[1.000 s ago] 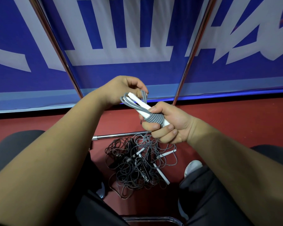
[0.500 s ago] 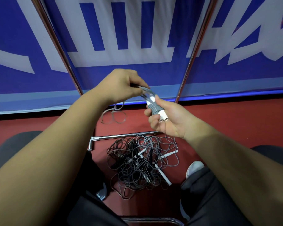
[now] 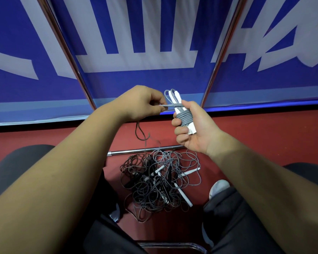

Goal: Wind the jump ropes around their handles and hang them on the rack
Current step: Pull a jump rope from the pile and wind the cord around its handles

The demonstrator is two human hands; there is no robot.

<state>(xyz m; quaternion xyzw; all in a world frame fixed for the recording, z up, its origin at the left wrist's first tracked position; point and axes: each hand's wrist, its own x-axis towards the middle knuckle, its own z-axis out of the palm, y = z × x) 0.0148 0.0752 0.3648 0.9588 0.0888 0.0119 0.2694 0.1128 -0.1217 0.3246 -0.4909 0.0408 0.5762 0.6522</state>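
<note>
Behind everything stands the blue banner with large white lettering (image 3: 132, 52), crossed by two slanted chrome rack poles (image 3: 68, 52), with the dark red floor (image 3: 264, 140) beneath. On that floor, between my knees and just in front of a horizontal chrome bar (image 3: 145, 151), lies the tangled heap of grey and black jump ropes with white handles (image 3: 160, 182), still unwound.

Above it I hold the rope in work. My right hand (image 3: 195, 129) is closed around the pair of white plastic handles (image 3: 180, 110), held together and upright, with several tight turns of grey cord (image 3: 184, 118) already banding their middle and a loop standing above the top. My left hand (image 3: 140, 103) pinches the free length of that cord just beside the handles, pulled taut; a slack dark tail (image 3: 141, 132) hangs below it toward the floor.

I judge the winding step well along but unfinished. Next I would need to carry the remaining tail round the handles, tuck its end, then lift the bundle to the rack.
</note>
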